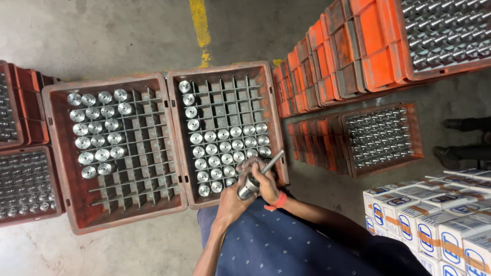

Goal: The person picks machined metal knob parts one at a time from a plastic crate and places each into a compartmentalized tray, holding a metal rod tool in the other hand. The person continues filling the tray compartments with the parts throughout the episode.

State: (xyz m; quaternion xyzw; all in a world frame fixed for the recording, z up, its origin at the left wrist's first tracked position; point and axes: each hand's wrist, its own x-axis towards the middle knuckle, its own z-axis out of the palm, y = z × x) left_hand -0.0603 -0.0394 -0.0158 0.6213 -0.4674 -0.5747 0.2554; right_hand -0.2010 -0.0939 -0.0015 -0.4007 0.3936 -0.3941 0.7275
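Over the right crate (pixel 276 153), both hands' fingers (pixel 266 180) curled tight around a metal shaft (pixel 255 179)

Bare grey concrete floor (pixel 102 30), stained and scuffed, with a worn yellow painted line (pixel 200 25) running away across it. Orange plastic crates stacked (pixel 348 56) along the right side. White-and-blue cartons (pixel 434 225) piled at lower right. Dark shoes of another person (pixel 455 138) at the right edge. Light even, flat, no hard shadows.
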